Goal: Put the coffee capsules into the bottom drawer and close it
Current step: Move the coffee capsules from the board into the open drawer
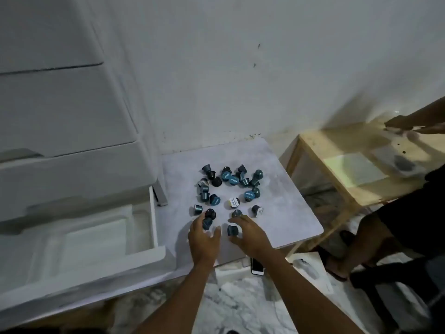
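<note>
Several dark blue and black coffee capsules (230,186) lie scattered on a small marble-topped table (289,208). To its left, the bottom drawer (96,237) of a white drawer unit (60,116) is pulled out and holds only a white moulded insert. My left hand (203,237) reaches over the table's near edge, its spread fingers cupped over a dark capsule (207,222). My right hand (250,235) is beside it, with another capsule (232,230) lying between its thumb and fingers. Neither hand has lifted anything.
A wooden side table (342,179) stands to the right, with another person's hand (404,124) over it and their legs (385,237) close by. A phone (257,266) lies on the marble floor under the table's near edge. A white wall is behind.
</note>
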